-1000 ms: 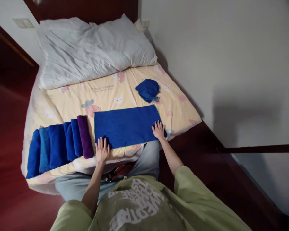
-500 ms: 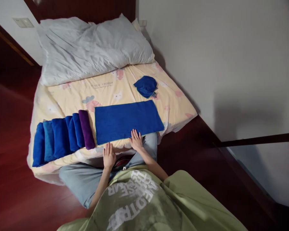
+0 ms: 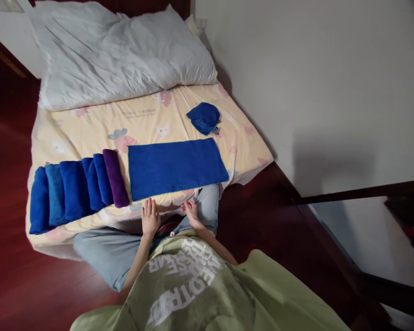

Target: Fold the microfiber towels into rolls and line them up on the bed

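A blue cloth (image 3: 177,168) with a thin green edge lies spread flat on the bed in front of me. My left hand (image 3: 150,218) is open just below the cloth's near left corner, fingers stretched forward over the bed edge. Near the cloth's front edge, apart from it, my right hand (image 3: 191,214) is turned inward with its fingers curled and nothing visible in them. To the left lie several rolled blue cloths (image 3: 74,191) in a row, with a purple rolled cloth (image 3: 115,178) at the right end. Beyond the flat cloth rests a crumpled blue cloth (image 3: 204,118).
A large pale pillow (image 3: 120,55) covers the far end of the bed. The bed sheet (image 3: 158,119) is yellow with printed figures. A wall (image 3: 313,82) rises on the right. Dark red floor (image 3: 7,193) surrounds the bed. My crossed legs are at its near edge.
My right hand has come off the flat cloth's front edge, drawn back towards me and curled its fingers. My left hand stays stretched out near the corner. The view has shifted slightly.
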The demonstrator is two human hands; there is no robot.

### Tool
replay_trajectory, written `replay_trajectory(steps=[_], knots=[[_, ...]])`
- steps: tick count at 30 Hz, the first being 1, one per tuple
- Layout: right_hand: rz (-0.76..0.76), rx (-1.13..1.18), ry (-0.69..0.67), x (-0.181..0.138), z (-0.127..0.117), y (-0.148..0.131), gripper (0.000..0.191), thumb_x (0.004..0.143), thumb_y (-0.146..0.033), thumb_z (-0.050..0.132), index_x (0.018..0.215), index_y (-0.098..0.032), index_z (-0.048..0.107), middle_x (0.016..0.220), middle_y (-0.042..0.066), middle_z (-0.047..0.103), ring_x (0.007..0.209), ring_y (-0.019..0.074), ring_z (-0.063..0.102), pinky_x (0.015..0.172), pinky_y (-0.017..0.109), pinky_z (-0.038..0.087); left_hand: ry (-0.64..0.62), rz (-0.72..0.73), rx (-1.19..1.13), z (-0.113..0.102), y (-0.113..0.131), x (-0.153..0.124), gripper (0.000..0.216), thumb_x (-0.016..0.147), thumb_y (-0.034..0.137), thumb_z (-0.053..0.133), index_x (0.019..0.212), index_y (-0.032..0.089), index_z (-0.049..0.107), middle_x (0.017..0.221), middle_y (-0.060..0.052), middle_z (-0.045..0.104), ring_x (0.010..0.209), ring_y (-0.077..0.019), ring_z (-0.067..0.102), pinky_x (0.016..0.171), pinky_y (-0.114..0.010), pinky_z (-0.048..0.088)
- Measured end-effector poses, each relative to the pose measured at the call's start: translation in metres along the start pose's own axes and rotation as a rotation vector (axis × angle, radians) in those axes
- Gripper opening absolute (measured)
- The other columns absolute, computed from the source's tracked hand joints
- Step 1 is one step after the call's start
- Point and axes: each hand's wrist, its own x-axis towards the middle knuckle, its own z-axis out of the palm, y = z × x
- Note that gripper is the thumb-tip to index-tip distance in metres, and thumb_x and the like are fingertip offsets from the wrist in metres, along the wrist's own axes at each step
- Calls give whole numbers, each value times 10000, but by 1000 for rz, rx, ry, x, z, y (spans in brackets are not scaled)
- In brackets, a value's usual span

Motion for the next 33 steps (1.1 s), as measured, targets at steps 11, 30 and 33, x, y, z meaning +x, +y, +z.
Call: replay_trajectory(steps=[11, 30, 33], knots=[[5, 454, 114, 20, 26, -41, 361, 747, -484, 802, 886, -192, 643, 691, -10, 691, 524, 126, 621, 533, 252, 565, 3, 17, 14, -2, 0, -4, 755, 913, 185, 443, 1646, 103, 284, 1713, -163, 239, 1613, -313, 148, 1302, -576, 189], [-130, 339, 226, 38, 34, -25, 396, 820, -617, 615, 783, -229, 544, 659, 7, 644, 517, 147, 551, 541, 297, 503, -51, -34, 58, -11, 10, -3, 708, 917, 182, 420, 1616, 106, 345, 1697, -173, 290, 1603, -317, 203, 1283, -562, 241], [-151, 313, 216, 40, 33, -20, 428, 816, -656, 601, 757, -240, 518, 608, -14, 598, 499, 145, 529, 523, 291, 484, -69, -80, 101, -22, 13, 8, 601, 942, 227, 436, 1536, 145, 480, 1627, -178, 424, 1535, -350, 350, 1205, -553, 367]])
